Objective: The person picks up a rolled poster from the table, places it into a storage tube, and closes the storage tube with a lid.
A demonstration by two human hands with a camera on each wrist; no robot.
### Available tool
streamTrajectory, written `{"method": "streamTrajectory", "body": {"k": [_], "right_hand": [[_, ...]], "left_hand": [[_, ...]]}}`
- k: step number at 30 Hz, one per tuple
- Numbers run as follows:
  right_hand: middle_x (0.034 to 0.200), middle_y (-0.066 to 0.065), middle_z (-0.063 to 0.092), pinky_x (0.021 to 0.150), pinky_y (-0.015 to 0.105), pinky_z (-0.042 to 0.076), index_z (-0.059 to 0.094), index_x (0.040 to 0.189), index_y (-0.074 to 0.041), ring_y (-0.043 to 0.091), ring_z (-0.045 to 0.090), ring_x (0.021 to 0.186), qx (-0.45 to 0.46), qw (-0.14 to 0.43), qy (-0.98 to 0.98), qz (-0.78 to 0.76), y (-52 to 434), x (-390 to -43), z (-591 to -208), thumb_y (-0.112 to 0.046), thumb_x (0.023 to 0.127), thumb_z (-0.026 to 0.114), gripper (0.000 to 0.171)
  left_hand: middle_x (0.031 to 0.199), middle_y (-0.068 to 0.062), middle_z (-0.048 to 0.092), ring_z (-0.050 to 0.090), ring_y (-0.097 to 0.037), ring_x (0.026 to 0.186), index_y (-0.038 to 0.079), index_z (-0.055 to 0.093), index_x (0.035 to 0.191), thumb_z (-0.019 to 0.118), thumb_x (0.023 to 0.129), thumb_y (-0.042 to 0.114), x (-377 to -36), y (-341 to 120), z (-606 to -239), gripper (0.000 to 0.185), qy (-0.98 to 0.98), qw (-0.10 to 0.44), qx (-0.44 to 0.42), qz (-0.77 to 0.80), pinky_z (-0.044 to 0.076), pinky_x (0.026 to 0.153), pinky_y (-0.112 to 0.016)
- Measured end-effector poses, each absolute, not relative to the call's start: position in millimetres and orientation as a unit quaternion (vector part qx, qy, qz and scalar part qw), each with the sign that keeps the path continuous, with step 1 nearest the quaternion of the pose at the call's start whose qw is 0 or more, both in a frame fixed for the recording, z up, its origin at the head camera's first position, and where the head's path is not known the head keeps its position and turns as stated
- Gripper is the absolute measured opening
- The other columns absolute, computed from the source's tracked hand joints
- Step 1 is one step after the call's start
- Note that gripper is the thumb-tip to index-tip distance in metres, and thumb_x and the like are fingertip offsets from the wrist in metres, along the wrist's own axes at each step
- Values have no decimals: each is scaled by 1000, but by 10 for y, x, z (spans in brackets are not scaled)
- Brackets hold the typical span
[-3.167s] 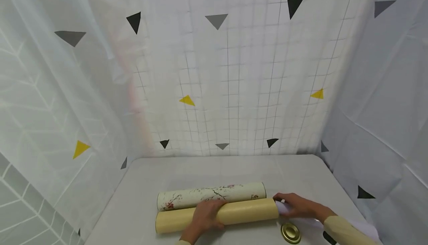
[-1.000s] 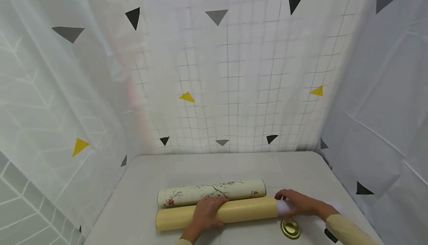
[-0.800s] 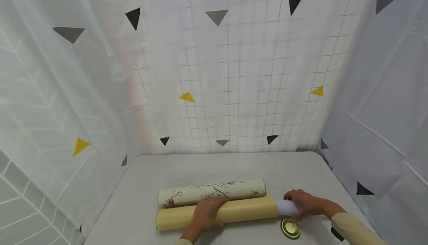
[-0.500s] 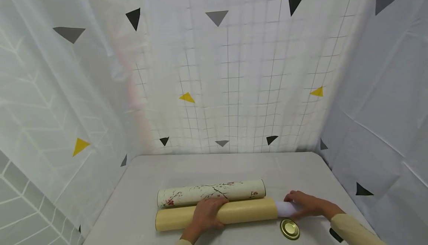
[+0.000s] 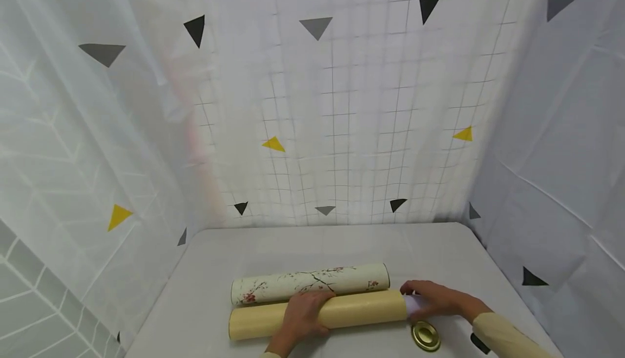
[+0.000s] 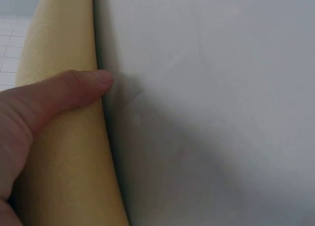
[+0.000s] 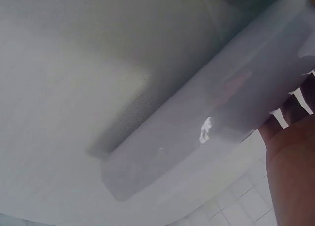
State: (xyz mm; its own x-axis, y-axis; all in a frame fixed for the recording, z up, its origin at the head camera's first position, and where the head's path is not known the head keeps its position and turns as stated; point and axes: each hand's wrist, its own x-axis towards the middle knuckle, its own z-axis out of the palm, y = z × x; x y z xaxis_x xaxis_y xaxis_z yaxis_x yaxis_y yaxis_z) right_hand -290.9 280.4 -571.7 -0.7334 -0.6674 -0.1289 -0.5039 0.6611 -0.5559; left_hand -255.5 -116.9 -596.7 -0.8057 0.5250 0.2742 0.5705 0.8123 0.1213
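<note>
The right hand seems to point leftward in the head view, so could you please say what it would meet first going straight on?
The right hand would probably meet the yellow tube first, at its nearer end; depth is unclear, so the two may be touching.

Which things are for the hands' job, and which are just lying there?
For the job:
yellow tube, held by the left hand
white roll, held by the right hand
gold lid, maybe the tube's

Just lying there:
flowered tube, held by neither hand
</note>
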Motion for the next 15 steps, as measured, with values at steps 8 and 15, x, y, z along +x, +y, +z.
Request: {"method": "streamTrajectory", "body": {"k": [8, 15], "right_hand": [[129, 8, 67, 94, 38, 51, 60, 134, -8, 25, 60, 116, -303, 158, 913, -224, 2933, -2813, -5637, -36, 83, 85, 64], [132, 15, 60, 92, 66, 46, 58, 132, -3, 40, 55, 118, -198, 159, 954, -160, 3107, -2798, -5642, -23, 68, 94, 76]], "left_hand": [[123, 12, 75, 72, -8, 109, 27, 69, 128, 97, 54, 43, -2555, -1162, -5983, 81, -943, 124, -293, -97, 57, 87, -28], [122, 13, 76, 72, -7, 107, 28, 69, 129, 97, 54, 43, -2555, -1159, -5998, 81, -946, 116, -288, -96, 57, 87, -28]]}}
